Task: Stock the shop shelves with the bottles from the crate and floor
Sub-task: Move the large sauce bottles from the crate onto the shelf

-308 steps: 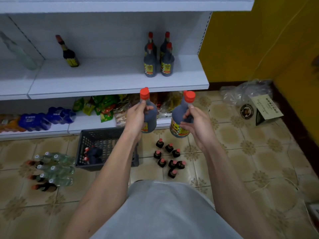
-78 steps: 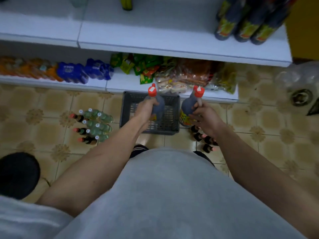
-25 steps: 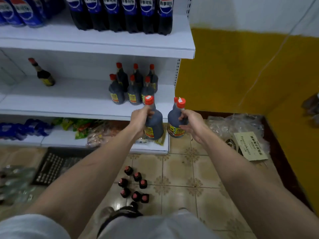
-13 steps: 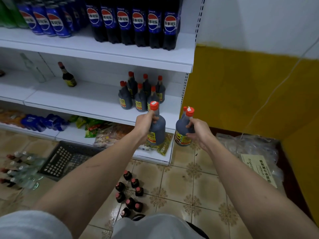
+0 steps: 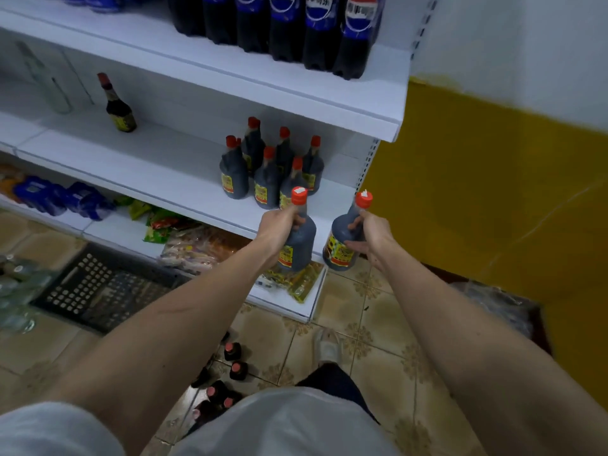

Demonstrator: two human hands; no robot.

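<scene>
Forearms stretch out bare from grey sleeves, both reaching up and forward toward the white metal shelving. Left hand (image 5: pixel 279 225) wraps its fingers round the neck and shoulder of a dark, round-bodied sauce bottle with a red cap and yellow label (image 5: pixel 296 240), held upright just in front of the middle shelf's edge (image 5: pixel 184 205). Right hand (image 5: pixel 370 233) grips a second dark red-capped bottle (image 5: pixel 342 243) at the neck, thumb stretched down across its body, and this one tilts a little with its cap leaning to the right, off the shelf's right end and above the floor. The two bottles sit close side by side without touching.

Down below, between the arms, small dark bottles with pinkish-red caps (image 5: pixel 232 352) stand clustered on the patterned tile floor (image 5: pixel 378 373), and a black perforated plastic crate (image 5: pixel 98 291) rests to the left, against the bottom shelf. Clear and green bottles (image 5: pixel 13 291) lie blurred at the far left edge.

Beyond the hands, six matching dark bottles with red caps (image 5: pixel 266 169) stand grouped on the middle shelf's right side. Further left on that shelf, a slim dark bottle (image 5: pixel 118 106) stands alone, with a clear glass bottle (image 5: pixel 49 83) beyond it. Highest up, cola bottles with blue labels (image 5: pixel 316 31) line the upper shelf.
</scene>
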